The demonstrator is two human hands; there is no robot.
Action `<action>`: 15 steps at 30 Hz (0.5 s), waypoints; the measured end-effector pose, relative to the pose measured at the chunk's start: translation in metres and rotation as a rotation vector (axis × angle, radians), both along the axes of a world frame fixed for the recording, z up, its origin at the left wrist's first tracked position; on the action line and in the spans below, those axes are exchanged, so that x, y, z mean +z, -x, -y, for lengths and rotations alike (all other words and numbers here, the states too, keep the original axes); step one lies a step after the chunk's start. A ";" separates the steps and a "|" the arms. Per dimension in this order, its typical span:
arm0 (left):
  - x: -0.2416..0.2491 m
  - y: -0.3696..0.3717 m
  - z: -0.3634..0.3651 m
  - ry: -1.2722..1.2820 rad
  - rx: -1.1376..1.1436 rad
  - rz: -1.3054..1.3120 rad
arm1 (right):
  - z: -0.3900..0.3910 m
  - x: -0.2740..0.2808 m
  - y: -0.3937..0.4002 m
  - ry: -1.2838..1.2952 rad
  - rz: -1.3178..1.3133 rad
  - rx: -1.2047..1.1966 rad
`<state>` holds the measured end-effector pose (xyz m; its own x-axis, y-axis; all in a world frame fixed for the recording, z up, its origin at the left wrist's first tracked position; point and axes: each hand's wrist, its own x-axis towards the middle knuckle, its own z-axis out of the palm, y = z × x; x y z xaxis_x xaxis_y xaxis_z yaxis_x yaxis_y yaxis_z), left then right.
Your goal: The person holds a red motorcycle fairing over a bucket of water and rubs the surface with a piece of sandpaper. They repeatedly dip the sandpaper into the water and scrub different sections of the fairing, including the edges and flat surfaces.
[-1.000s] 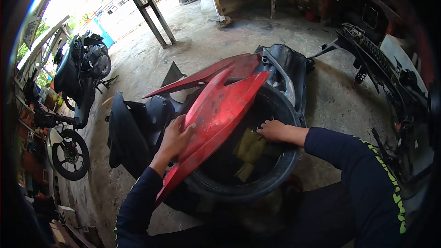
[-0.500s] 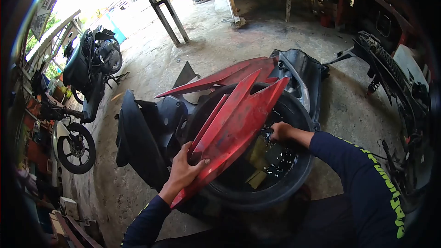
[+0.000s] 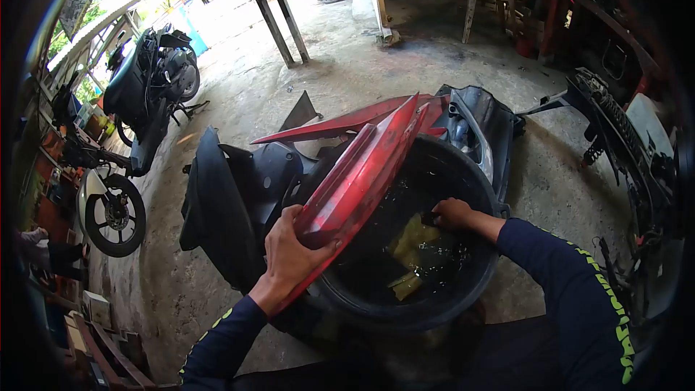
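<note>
My left hand is closed on the lower end of a long, pointed red motorcycle body panel, thumb on its near edge. The panel leans diagonally over the left side of a round black tub, tilted with one narrow edge toward me. Inside the tub is dark water, with yellowish, flat-looking pieces in it. My right hand is inside the right part of the tub, close above the water, its fingers curled together. What those fingers hold, if anything, is hidden.
Black plastic body panels lie left of the tub. Behind it are another red panel and a grey-black part. A motorcycle stands at left, a stripped frame at right, and a metal post rises beyond.
The red panel has turned in my left hand, from showing its broad face to a narrower, edge-on tilt. My right hand has shifted slightly right inside the tub.
</note>
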<state>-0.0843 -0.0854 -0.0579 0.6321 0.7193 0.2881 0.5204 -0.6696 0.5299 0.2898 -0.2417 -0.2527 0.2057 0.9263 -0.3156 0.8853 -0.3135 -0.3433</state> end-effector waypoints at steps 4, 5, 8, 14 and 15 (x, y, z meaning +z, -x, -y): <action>0.006 -0.010 -0.004 0.029 0.011 -0.026 | -0.004 0.031 0.014 0.142 0.010 -0.020; 0.006 -0.013 -0.007 0.027 0.013 -0.020 | -0.003 0.031 0.015 0.133 -0.024 0.019; 0.008 -0.022 -0.013 0.049 0.001 -0.042 | -0.006 0.000 0.002 0.085 -0.056 -0.012; -0.020 -0.031 -0.024 0.219 -0.062 -0.051 | -0.021 -0.001 0.002 0.073 -0.183 -0.249; -0.025 -0.032 -0.024 0.231 -0.068 -0.040 | -0.020 0.011 0.004 0.071 -0.176 -0.250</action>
